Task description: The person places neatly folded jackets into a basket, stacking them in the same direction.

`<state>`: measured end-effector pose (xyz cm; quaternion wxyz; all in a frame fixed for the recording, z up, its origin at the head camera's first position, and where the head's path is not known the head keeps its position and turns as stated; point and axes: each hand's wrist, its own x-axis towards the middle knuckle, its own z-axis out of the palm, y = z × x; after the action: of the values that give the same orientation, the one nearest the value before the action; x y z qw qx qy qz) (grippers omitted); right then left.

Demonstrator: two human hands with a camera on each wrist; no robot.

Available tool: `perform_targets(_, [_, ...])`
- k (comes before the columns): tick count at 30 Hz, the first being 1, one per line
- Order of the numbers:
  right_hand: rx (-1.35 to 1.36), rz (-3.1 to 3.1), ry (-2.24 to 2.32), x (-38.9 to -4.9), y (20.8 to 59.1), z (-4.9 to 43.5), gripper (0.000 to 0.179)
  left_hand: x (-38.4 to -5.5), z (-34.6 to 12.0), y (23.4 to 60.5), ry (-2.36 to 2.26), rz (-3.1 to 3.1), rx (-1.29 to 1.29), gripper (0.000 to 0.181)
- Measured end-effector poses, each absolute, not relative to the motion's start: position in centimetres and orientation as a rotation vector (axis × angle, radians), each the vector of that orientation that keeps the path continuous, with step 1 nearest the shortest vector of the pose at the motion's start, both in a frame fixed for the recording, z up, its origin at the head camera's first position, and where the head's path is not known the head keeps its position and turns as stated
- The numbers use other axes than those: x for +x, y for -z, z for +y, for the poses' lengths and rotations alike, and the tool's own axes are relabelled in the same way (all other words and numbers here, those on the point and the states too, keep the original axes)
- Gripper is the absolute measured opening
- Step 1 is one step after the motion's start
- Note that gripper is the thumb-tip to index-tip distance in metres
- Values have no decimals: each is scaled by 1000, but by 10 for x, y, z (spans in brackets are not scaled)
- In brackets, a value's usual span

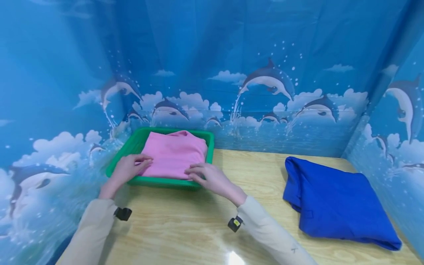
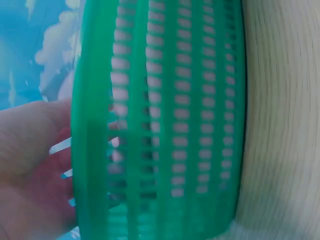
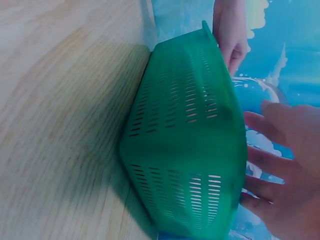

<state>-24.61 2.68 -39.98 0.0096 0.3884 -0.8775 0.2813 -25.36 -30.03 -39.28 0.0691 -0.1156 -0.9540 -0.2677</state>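
A folded pink cloth (image 1: 173, 152) lies inside a green plastic basket (image 1: 165, 182) with slotted sides. My left hand (image 1: 127, 170) reaches over the basket's left front, fingers loosely bent at the cloth's left edge. In the left wrist view the basket wall (image 2: 95, 165) hides those fingertips. At the front right corner, my right hand (image 1: 212, 178) rests its fingertips on the cloth with relaxed, slightly spread fingers. The right wrist view shows my right hand (image 3: 290, 170) coming over the rim, its fingertips hidden behind the basket wall (image 3: 190, 140).
On the right of the light wood table (image 1: 185, 228) lies a folded blue cloth (image 1: 338, 202). A curtain printed with dolphins (image 1: 205, 48) encloses the back and both sides, and the basket stands close to it at the back left.
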Motion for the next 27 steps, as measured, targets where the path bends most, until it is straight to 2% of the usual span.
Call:
perform_targets(6, [1002, -2443, -1018, -234, 397, 52, 23, -245, -253, 385, 842, -2525, -277, 28])
perform_targets(11, [876, -2307, -1017, -227, 391, 76, 20, -235, -209, 378, 984, -2305, -359, 22])
perform_targets(19, [670, -2299, -1027, -214, 382, 126, 24, -235, -140, 385, 1149, -2228, -519, 20])
perform_targets(27, [437, -2373, -896, -201, 383, 197, 30, -237, -71, 388, 1244, -2327, -636, 22])
